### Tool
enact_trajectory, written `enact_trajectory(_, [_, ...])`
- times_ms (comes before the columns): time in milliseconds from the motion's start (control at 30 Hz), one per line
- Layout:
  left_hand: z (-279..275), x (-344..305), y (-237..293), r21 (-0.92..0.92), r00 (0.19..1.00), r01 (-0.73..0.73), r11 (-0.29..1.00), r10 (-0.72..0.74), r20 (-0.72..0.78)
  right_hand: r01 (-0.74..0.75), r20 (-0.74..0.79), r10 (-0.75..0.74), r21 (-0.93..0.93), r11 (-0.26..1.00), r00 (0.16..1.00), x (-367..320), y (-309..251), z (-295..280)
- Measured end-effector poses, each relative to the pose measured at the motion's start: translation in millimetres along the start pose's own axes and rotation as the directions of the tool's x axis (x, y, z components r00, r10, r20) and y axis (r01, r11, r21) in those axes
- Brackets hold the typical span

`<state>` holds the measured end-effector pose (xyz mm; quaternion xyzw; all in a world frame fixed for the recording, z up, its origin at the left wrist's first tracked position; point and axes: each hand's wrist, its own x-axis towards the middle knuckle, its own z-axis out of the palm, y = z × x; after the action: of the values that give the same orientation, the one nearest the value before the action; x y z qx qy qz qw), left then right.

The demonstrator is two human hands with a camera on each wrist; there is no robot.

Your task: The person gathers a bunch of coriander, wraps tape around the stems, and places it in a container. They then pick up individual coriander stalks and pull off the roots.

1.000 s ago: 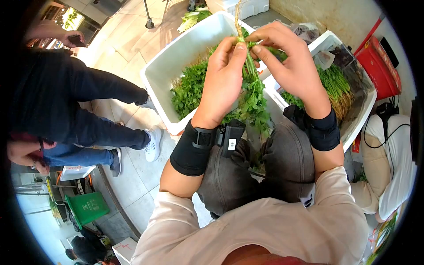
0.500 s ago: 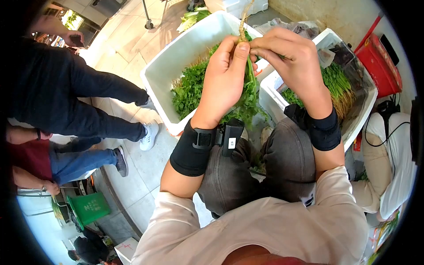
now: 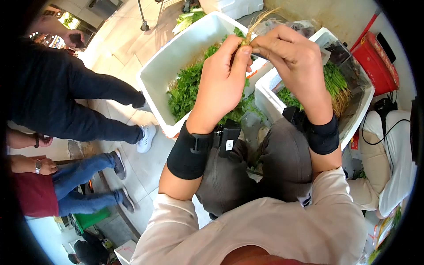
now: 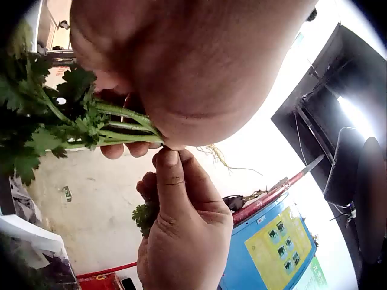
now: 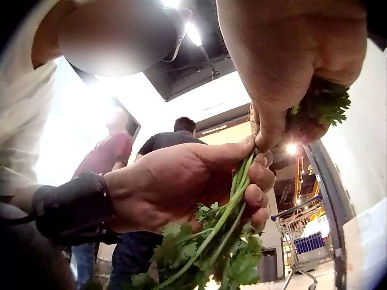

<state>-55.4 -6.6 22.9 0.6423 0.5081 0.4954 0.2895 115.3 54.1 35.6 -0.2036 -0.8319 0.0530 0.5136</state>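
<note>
Up in front of the chest, my left hand [image 3: 223, 81] pinches a coriander plant [image 5: 227, 211] between thumb and fingers, just below its pale root [image 3: 250, 36]. In the left wrist view the stems and leaves [image 4: 45, 109] trail away from the left palm. My right hand [image 3: 300, 66] meets the left at the base of the stems, its thumb and fingertips pinched together there. A small leafy sprig [image 4: 144, 217] pokes out from the right hand's curled fingers.
Below the hands stand a white foam box [image 3: 159, 73] of leafy greens and a second white box [image 3: 265, 95] holding rooted green bunches. A red bin [image 3: 375, 64] is at the right. Two people, one in dark trousers [image 3: 79, 88], one in jeans [image 3: 84, 176], stand at the left.
The right hand's fingers have drawn together against the left fingertips at the stem base. The root now leans right, and the leaves hang mostly behind the left hand. A bystander in jeans has shifted.
</note>
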Motion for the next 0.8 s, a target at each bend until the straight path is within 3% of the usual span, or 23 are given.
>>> enact_trajectory(233, [0.9, -2.1, 5.9, -0.079, 0.999, 0.0, 0.997, -0.003, -0.032, -0.025, -0.053, 0.022, -0.061, 0.998, 0.998, 3.3, -8.0, -2.0])
enact_trajectory(300, [-1.4, -6.6, -1.1, 0.082, 0.997, 0.014, 0.997, -0.019, 0.07, -0.016, -0.23, -0.059, -0.311, 0.95, 0.971, 7.3, 7.8, -15.1])
enact_trajectory(333, [-2.9, -10.7, 3.0, 0.086, 0.983, 0.079, 0.993, -0.092, 0.156, -0.165, -0.357, 0.113, -0.12, 0.979, 0.927, 11.8, 11.9, -28.5])
enact_trajectory(367, [-4.1, -7.8, 2.3, 0.084, 0.984, 0.077, 0.993, -0.09, 0.151, -0.213, -0.421, 0.142, -0.129, 0.968, 0.896, 15.6, 12.1, -37.5])
enact_trajectory(433, [-8.0, -2.5, -2.5, -0.076, 0.995, 0.087, 0.993, -0.09, -0.032, -0.239, -0.371, 0.179, -0.123, 0.963, 0.911, 12.2, 8.1, -29.7])
enact_trajectory(467, [-4.0, -1.0, -1.6, -0.254, 0.993, 0.06, 0.965, -0.084, -0.085, -0.197, -0.292, 0.15, -0.141, 0.97, 0.945, 9.2, 8.0, -21.2])
enact_trajectory(500, [-3.3, -1.2, -3.9, -0.247, 0.993, 0.061, 0.967, -0.084, -0.082, -0.155, -0.214, 0.118, -0.161, 0.975, 0.97, 6.7, 7.7, -13.9])
enact_trajectory(533, [-1.9, -2.6, -8.3, -0.273, 0.987, 0.077, 0.959, -0.112, -0.118, -0.231, -0.073, 0.223, -0.124, 0.965, 0.972, 3.4, 3.5, -11.8])
enact_trajectory(567, [-1.1, -3.4, -10.9, -0.303, 0.978, 0.091, 0.949, -0.143, -0.152, -0.235, -0.075, 0.227, -0.124, 0.964, 0.971, 0.1, 4.1, -10.5])
enact_trajectory(667, [-5.6, -1.1, -9.8, -0.353, 0.954, 0.125, 0.927, -0.21, -0.214, -0.282, 0.283, 0.33, -0.198, 0.939, 0.901, -5.2, 7.4, -9.9])
enact_trajectory(800, [-5.1, 4.6, -14.7, -0.44, 0.907, 0.055, 0.896, -0.229, -0.353, -0.307, 0.412, 0.368, -0.21, 0.928, 0.833, -10.2, 8.9, -5.3])
